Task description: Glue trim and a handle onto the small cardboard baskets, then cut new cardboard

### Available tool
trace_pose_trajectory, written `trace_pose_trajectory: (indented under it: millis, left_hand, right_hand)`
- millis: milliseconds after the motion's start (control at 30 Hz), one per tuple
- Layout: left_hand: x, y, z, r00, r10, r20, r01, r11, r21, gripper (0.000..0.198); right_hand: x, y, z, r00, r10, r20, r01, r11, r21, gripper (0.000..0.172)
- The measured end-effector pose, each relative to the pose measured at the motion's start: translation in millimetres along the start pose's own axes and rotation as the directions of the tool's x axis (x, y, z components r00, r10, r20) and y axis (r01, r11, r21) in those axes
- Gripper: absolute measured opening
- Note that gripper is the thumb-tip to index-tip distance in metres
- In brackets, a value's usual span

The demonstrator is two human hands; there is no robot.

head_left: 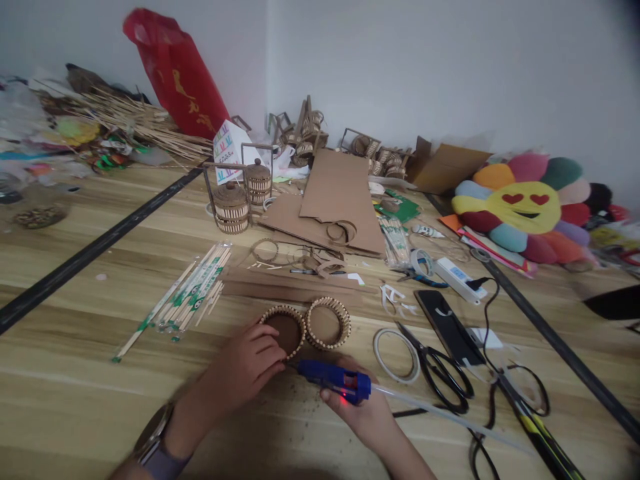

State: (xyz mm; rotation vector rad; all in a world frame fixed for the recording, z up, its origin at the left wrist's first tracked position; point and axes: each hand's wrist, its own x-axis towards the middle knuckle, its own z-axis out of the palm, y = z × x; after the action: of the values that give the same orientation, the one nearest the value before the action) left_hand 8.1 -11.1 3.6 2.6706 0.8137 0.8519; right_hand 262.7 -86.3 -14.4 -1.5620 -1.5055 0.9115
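Note:
My right hand (pixel 363 410) grips a blue hot glue gun (pixel 334 379) with a lit red light and a clear glue stick trailing right. Its nozzle points left toward a small round basket ring (pixel 286 329) made of wooden sticks around a brown cardboard base. My left hand (pixel 245 368) rests its curled fingers on that ring's near rim. A second, similar ring (pixel 328 323) sits touching it on the right. A watch is on my left wrist.
Black scissors (pixel 440 370), a tape roll (pixel 396 355), a phone (pixel 447 323) and a power strip (pixel 457 278) with cables lie to the right. Wrapped chopsticks (pixel 193 287) lie left. Cardboard sheets (pixel 340 200), finished stick baskets (pixel 233 207), a flower pillow (pixel 525 207) and a red bag (pixel 175 70) are farther back.

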Motion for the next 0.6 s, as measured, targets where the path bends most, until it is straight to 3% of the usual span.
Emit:
trace_pose_trajectory:
  millis: [233, 600]
  left_hand:
    - [0.0, -1.1, 0.3, 1.0, 0.005, 0.006, -0.005, 1.0, 0.0, 0.013]
    - [-0.6, -0.2, 1.3, 1.0, -0.008, -0.004, 0.008, 1.0, -0.005, 0.012]
  right_hand:
    - [-0.7, 2.7, -1.0, 0.998, -0.007, -0.063, 0.003, 0.998, -0.061, 0.039]
    - [-1.1, 2.9, 0.3, 0.999, -0.006, -0.037, 0.004, 0.999, -0.049, 0.032]
